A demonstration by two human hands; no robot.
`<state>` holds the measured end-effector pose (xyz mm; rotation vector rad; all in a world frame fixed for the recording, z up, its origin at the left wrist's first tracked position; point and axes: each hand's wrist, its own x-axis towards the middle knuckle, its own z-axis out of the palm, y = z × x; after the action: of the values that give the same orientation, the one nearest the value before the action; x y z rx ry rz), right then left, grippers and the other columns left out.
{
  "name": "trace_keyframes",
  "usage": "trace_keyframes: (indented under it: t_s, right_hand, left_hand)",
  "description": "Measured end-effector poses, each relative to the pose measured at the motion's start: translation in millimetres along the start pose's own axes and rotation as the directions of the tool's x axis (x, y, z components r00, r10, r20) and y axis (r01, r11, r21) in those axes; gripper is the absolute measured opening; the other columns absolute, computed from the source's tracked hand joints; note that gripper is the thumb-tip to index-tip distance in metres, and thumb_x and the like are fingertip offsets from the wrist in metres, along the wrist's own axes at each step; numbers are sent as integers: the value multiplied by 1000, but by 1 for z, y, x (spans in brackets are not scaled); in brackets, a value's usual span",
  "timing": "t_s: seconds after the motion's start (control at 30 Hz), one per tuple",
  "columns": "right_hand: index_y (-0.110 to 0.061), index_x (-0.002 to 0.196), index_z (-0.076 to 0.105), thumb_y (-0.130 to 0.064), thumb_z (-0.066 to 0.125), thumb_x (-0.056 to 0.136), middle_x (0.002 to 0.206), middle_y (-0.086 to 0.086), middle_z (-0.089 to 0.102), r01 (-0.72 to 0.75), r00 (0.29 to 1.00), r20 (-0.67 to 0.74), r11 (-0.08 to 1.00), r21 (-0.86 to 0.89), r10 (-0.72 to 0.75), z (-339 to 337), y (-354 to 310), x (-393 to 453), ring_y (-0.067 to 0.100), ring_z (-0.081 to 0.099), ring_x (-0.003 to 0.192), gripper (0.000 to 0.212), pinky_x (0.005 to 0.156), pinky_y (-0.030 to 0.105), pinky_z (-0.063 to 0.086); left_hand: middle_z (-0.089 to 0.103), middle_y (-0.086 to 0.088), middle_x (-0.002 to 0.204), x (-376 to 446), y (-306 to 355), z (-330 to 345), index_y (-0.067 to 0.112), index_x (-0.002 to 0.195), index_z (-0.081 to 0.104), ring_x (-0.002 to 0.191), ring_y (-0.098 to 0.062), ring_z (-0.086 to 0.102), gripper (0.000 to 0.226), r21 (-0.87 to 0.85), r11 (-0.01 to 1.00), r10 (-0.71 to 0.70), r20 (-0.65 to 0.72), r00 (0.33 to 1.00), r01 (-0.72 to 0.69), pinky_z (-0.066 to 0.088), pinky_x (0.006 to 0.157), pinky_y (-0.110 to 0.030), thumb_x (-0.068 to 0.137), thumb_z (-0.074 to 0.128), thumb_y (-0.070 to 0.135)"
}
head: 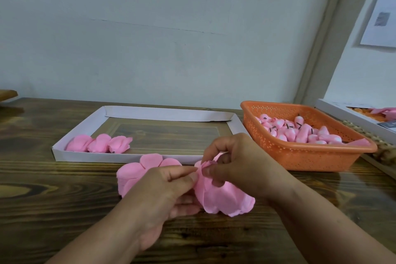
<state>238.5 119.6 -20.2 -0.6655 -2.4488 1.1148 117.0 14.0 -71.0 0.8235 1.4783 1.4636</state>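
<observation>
Three paper roses (99, 143) lie in one white tray (96, 157); right of it one orange basket (300, 157), before it one petal stack (131, 172), one petal sheet (225, 199).

Pale blue-grey wall (150, 38) (scuffed) behind dark wooden table (53, 188)

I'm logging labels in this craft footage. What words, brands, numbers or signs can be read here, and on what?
Nothing can be read.
Sheet of paper on the wall: grey print and a dark block, too blurred to read.
White box at the right edge: small dark label, too small to read.
Orange basket, white tray, pink paper flower pinched by left hand and right hand: no text visible.
</observation>
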Motion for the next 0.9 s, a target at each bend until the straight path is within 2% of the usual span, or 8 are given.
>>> trace_keyframes:
  t_s: [0.13,0.23,0.43,0.5,0.57,0.67,0.77,0.9]
  right_hand:
    - [-8,82,68,-9,69,82,48,-4,62,-8,1000,-3,999,49,8,2,0,-1,8,61,51,1,58,19,51]
    - [-13,78,67,-17,73,79,51,-6,64,-30,999,35,998,64,28,2,-3,-4,5,62,51,8,55,15,50]
    - [-11,65,63,1,67,80,43,-2,60,-63,993,-92,995,82,70,2,-2,0,6,57,40,19,45,15,44]
    - [-12,62,63,4,65,80,42,0,60,-89,990,-103,992,89,98,4,-1,0,7,57,40,24,45,17,45]
    - [-13,61,62,4,64,80,41,0,59,-120,986,-107,990,73,127,8,1,1,8,57,40,26,44,17,46]
    - [-15,61,61,2,63,81,41,-3,58,-147,982,-114,988,47,152,15,3,2,5,55,39,26,43,15,45]
    - [-15,62,61,2,62,82,42,-4,58,-142,982,-118,989,39,146,15,5,2,4,56,40,26,44,15,45]
    - [-15,67,63,-1,65,82,52,-4,61,-95,992,-82,995,40,98,13,6,-1,5,59,45,20,47,15,46]
  left_hand:
    - [75,-16,87,1,-2,-1,11,84,77,72,-25,72,16,-24,1000,-15,17,1000,15,59,62,-29,76,69,21]
    - [75,-14,87,0,-1,-1,11,91,75,75,-26,72,33,-24,1000,-8,15,1000,9,59,64,-31,64,70,29]
    - [75,-9,89,-7,-1,5,13,102,70,81,-23,73,54,-64,997,46,40,998,-43,58,70,-30,61,68,48]
    - [75,0,93,-10,-5,10,18,106,66,87,-17,72,58,-35,998,57,68,996,-55,58,75,-29,60,76,52]
    - [74,15,87,-10,-14,13,32,98,63,84,-7,70,41,109,991,83,-21,996,-81,57,78,-28,64,84,43]
    - [73,10,82,-9,-15,21,38,86,64,78,-6,69,20,312,945,140,-111,984,-99,58,73,-26,88,61,18]
    - [74,8,78,-7,-14,21,32,72,69,76,-10,71,42,201,979,79,-175,981,-43,58,65,-24,100,41,16]
    - [74,-9,73,-4,-8,14,14,90,68,68,-23,73,33,34,997,-62,-168,984,68,59,60,-28,102,37,15]
